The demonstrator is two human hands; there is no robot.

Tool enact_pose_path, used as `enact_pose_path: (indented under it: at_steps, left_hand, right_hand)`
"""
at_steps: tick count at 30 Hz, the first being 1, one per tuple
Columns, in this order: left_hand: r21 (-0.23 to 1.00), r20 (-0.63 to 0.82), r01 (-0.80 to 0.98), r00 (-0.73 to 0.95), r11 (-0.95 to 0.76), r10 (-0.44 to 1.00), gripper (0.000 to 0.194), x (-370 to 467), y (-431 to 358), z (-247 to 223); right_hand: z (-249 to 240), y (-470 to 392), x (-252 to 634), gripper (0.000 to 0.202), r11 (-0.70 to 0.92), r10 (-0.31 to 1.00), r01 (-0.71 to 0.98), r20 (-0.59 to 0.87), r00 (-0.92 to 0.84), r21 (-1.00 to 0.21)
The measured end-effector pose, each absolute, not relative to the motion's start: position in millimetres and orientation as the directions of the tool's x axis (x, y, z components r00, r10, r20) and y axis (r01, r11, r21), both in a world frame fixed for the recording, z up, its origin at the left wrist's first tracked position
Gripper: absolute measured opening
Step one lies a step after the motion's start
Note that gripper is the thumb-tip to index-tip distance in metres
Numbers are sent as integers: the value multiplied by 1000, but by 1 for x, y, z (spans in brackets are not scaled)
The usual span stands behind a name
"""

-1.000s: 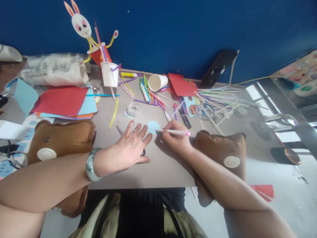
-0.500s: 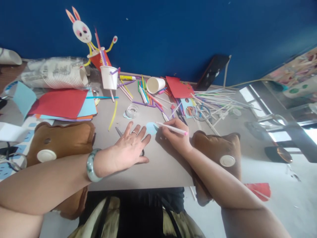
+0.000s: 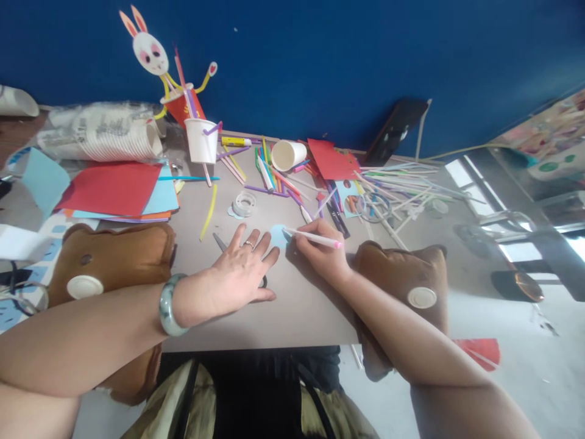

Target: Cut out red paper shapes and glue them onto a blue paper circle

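A small light-blue paper piece [image 3: 278, 235] lies on the table [image 3: 297, 317] between my hands. My right hand [image 3: 323, 253] is closed round a white felt-tip pen [image 3: 317, 238] with a pink end, its tip at the paper's right side. My left hand [image 3: 242, 265] rests flat with fingers spread, its fingertips by the paper's left edge. Under that hand lies a pair of scissors [image 3: 219, 241]; a blade tip and part of a dark handle show, the rest is hidden. A roll of clear tape [image 3: 244, 204] sits just beyond the left fingers.
Behind are a white paper cup [image 3: 287, 157], several markers [image 3: 265, 174], red paper [image 3: 333, 160] and a heap of straws [image 3: 402, 183]. A rabbit figure [image 3: 150, 55] rises by an upright cup [image 3: 201, 141]. Coloured sheets [image 3: 109, 189] lie left. Brown cushions [image 3: 119, 256] flank the table.
The pen in my right hand has shifted slightly left, its tip now further over the blue paper. My left hand stays in place.
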State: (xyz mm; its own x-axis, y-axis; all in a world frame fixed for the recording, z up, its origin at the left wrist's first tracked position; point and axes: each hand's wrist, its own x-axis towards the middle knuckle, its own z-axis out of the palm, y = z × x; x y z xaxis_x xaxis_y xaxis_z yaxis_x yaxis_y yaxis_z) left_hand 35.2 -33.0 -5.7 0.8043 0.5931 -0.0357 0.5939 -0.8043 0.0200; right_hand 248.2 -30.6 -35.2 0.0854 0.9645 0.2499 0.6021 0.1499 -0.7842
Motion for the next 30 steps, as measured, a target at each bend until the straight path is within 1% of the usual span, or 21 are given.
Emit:
enact_pose_path:
  at_steps: [5,11,17,21,24,27,30]
  left_hand:
    - [6,-30,581,814,-814,580,74,35,-33,-6]
    - [2,-44,580,814,-815,579,74,35,-32,-7]
    - [23,-23,589,808,-808,589,77,34,-33,-11]
    - [42,-27,595,804,-802,595,75,34,-34,-10]
    - [35,-28,594,805,-804,593,72,34,-34,-8]
    - [19,-25,587,809,-809,587,72,34,-33,-9]
    - [31,-9,578,816,-815,578,72,34,-31,-14]
  right_hand:
    - [-34,-31,247,10,224,960,606,279,-4,-763]
    - [-33,-34,246,7,238,947,620,319,22,-748]
    - [-33,-35,247,9,241,958,625,285,-31,-742]
    - [-34,-34,248,8,294,937,643,346,-48,-707]
    - [-34,-32,250,6,359,906,637,418,-63,-683]
    - [-36,-30,252,12,398,869,663,492,-50,-634]
    - [-38,-27,253,19,391,844,719,535,-31,-574]
